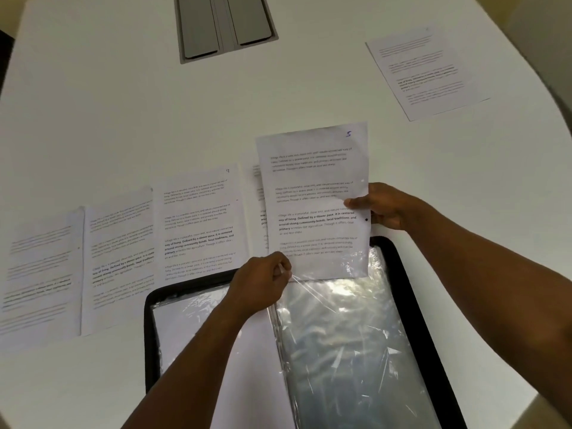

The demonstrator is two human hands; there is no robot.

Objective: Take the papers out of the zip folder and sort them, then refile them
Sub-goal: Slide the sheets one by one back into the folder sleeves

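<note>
The zip folder (pixel 411 305) lies open in front of me, black-edged, with shiny clear plastic sleeves (pixel 337 342) inside. My right hand (pixel 385 209) pinches the right edge of a printed sheet marked 5 (pixel 312 193), held up with its lower end inside the top of a sleeve. My left hand (pixel 263 283) pinches the sleeve's upper corner just below the sheet's lower left. Other printed sheets lie in a row to the left: one marked 9 (pixel 201 218), another (pixel 120 252) and a third (pixel 40 274). One more sheet (pixel 263 209) shows partly behind the held one.
A single printed sheet (pixel 427 72) lies apart at the far right of the white table (pixel 123 113). A grey cable hatch (pixel 227 24) is set into the table at the far middle. The table's rounded edge runs down the right side.
</note>
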